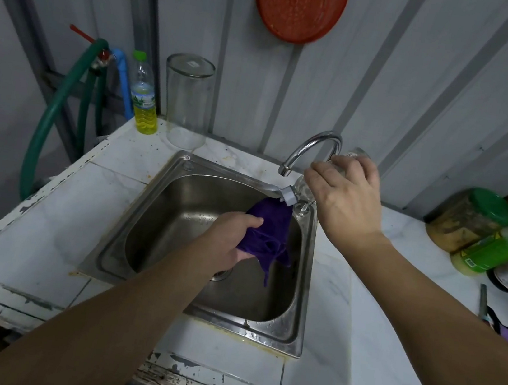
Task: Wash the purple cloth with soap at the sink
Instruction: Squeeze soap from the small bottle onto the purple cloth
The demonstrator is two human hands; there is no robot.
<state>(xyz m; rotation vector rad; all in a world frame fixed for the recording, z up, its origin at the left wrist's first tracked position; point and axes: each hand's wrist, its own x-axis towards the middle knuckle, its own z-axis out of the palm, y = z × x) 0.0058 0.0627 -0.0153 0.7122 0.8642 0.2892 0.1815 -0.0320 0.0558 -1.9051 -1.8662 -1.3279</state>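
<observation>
Overhead, looking down on a steel sink (152,210) set in a white tiled counter (58,207). Sink rim lies close to the counter's front edge; chipped paint along that edge. Basin floor is mostly bare to the left of the hands, open room there. Back wall of corrugated panels closes the far side.

Left hand (233,238) is over the basin, fingers clenched around a bunched purple cloth (268,230). Cloth hangs in the right half of the basin, above the drain, one corner trailing down; whether it touches the steel, cannot tell.

Right hand (344,192) is over the sink's right rim, fingers wrapped around a clear bottle (304,184), tilted with its grey cap end pointing down at the top of the cloth. Cap sits just beside the cloth, nearly touching. Curved tap (313,145) arches just behind this hand, spout just left of the bottle.

Back left corner: tall clear glass (187,101), and a bottle of yellow liquid (144,95) with a green cap, both well apart from the hands. Green hose (51,118) drops off the left side. Right edge of counter crowded with jars (470,219). Red strainer (300,4) hangs on the wall.
</observation>
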